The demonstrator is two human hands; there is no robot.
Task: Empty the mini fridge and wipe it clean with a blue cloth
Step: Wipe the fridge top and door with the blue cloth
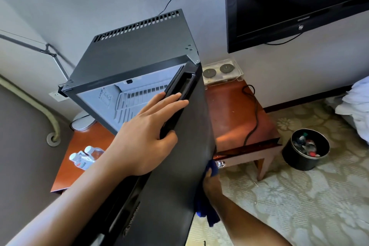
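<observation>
Presently catalogued, one mini fridge [137, 52], dark grey, vented along its rear top edge, stood on a reddish wooden table [235, 118] against a pale wall. Its door [179, 175] hung wide open, swung toward the camera, and the white interior showed a wire shelf [135, 100] with nothing visible on it.

Left hand [147, 136]: laid on the door's top edge at the recessed handle, fingers extended over the edge and thumb curled against the inner side, steadying the door in a light hold.

Right hand [211, 179]: mostly hidden behind the door's outer edge, clutching the blue cloth [207, 211], which was bunched against the door's outer face low down and trailed below the hand.

Two water bottles [84, 158], white caps, lay side by side on the table to the left of the fridge, near a round white lamp base [82, 123].

Further items: clear tray [223, 72] holding two dark round discs, at the table's rear corner beside the fridge; black cable [253, 114] looping across the tabletop; flat television [295, 4] mounted on the wall; black bin [305, 152] with bottles and litter on patterned carpet [289, 205]; white bedding [357, 106] at the right edge.
</observation>
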